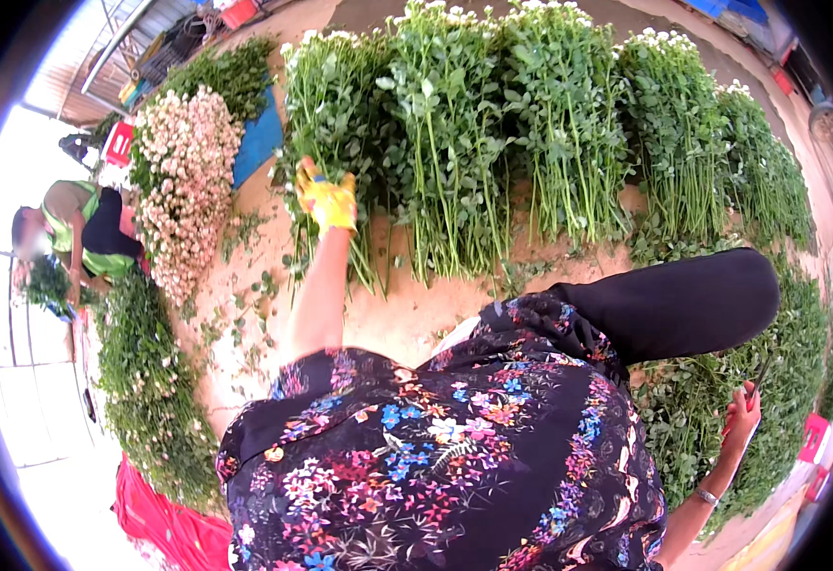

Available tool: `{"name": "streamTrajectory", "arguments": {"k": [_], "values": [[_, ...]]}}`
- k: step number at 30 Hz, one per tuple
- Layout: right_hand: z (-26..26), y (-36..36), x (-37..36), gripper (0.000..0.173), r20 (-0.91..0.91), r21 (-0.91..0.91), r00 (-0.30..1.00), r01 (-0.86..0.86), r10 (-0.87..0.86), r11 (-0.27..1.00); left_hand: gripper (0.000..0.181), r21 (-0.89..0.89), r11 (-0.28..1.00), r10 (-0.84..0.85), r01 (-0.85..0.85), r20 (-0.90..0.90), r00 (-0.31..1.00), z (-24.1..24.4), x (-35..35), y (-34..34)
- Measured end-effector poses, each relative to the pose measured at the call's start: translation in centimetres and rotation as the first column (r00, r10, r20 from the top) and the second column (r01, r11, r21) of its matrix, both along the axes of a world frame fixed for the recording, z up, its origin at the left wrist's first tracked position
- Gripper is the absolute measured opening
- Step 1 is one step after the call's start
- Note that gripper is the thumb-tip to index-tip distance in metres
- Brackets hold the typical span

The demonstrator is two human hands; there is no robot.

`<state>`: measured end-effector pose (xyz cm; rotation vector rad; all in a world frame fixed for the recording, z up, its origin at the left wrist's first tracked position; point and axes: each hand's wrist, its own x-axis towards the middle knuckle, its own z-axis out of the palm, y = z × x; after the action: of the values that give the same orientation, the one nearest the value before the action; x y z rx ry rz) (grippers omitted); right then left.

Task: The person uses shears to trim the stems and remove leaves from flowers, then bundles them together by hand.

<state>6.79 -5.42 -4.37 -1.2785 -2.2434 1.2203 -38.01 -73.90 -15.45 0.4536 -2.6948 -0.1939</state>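
My left hand (327, 200), in a yellow glove, reaches out over the leftmost bundle of leafy flower stems (331, 93). Its fingers are spread against the foliage, and no stem shows clearly held in them. White blossoms top this bundle at its far end, while the bare stem ends point toward me. Down at the right, my right hand (741, 417) has no glove and grips red-handled shears (758, 382), with the dark blades pointing up and away. A mass of cut greenery (709, 428) lies beneath that hand.
More white-flowered bundles (566, 121) lie side by side ahead. Pale pink flowers (184, 193) are heaped at the left by a blue sheet (259, 135). A person in a green vest (74, 221) bends over greenery farther left. Loose leaves (245, 314) litter the floor.
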Motion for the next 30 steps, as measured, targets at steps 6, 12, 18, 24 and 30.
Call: {"name": "streamTrajectory", "arguments": {"k": [6,12,18,24,30], "values": [[-0.7,0.0,-0.4,0.033,0.013,-0.038,1.0,-0.028,0.029,0.999,0.062,-0.155,0.893,-0.319,0.424,0.447,0.836,-5.2,13.7,4.6],[-1.0,0.4,1.5,0.035,-0.042,-0.013,0.999,0.007,-0.007,1.0,0.054,-0.235,0.862,-0.264,0.449,0.548,0.794,-5.0,10.4,3.2],[0.5,4.2,2.6,0.031,0.195,0.28,0.972,0.071,-0.13,0.957,0.047,0.046,0.77,-0.594,0.636,0.418,0.688,-5.8,8.9,8.4],[-7.9,3.1,17.2,0.033,0.304,0.168,0.653,0.68,-0.694,0.713,0.04,0.076,0.484,-0.734,0.872,0.578,0.357,-8.0,5.6,21.4],[-14.3,-0.6,27.1,0.035,0.256,0.019,0.274,0.957,-0.927,0.288,0.035,0.132,0.487,-0.678,0.864,0.68,0.278,-7.4,1.8,22.7]]}}
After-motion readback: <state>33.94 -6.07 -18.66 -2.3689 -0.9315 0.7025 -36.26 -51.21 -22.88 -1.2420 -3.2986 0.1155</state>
